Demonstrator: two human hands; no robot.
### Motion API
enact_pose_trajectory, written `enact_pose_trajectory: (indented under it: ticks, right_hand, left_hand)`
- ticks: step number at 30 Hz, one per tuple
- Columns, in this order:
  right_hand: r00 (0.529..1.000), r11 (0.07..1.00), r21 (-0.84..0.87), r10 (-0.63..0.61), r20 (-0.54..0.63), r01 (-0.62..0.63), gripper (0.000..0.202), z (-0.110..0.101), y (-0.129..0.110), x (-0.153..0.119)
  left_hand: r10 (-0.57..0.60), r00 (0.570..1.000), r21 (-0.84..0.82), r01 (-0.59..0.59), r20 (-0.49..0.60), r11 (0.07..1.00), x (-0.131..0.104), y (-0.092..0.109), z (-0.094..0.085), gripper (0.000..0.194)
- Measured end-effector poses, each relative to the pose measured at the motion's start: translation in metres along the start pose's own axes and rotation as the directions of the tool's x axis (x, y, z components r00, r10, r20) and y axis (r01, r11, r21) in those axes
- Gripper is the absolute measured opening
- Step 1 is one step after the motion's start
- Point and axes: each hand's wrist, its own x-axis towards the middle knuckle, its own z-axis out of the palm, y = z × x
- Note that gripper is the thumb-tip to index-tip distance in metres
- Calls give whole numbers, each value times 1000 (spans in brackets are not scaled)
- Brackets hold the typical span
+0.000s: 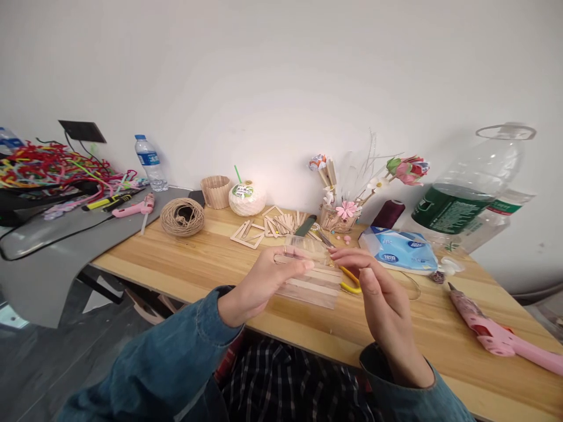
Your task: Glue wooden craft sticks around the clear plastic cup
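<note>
My left hand is closed on a flat panel of pale wooden sticks, its thumb on the top edge. Above the panel, a clear plastic piece shows beside my fingers; whether the two are joined I cannot tell. My right hand is raised at the panel's right side, thumb and fingers apart, nothing visible between them. Yellow-handled pliers lie on the table behind it, partly covered.
Loose sticks and frames, twine, a stick cup and a flower holder stand behind. Tissues, a large bottle and a pink glue gun are at right; another glue gun is left.
</note>
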Motion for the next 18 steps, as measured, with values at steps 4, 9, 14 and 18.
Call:
enact_pose_trajectory:
  ticks: [4,9,14,18]
  right_hand:
    - [998,998,7,61,-11,-61,23,-8,-1,1]
    - [934,982,-176,6,358,62,48,-17,-6,12]
    - [842,868,-372,-92,531,329,76,-6,7,16]
    - [844,756,-518,-85,529,401,69,6,22,10]
  left_hand:
    - [-51,978,106,30,203,994,5,8,-11,19]
    - [-124,791,376,-141,599,916,21,25,-22,21]
    - [-133,626,560,-556,768,614,34,25,-14,11]
    - [48,660,601,-709,750,369,37,8,-13,21]
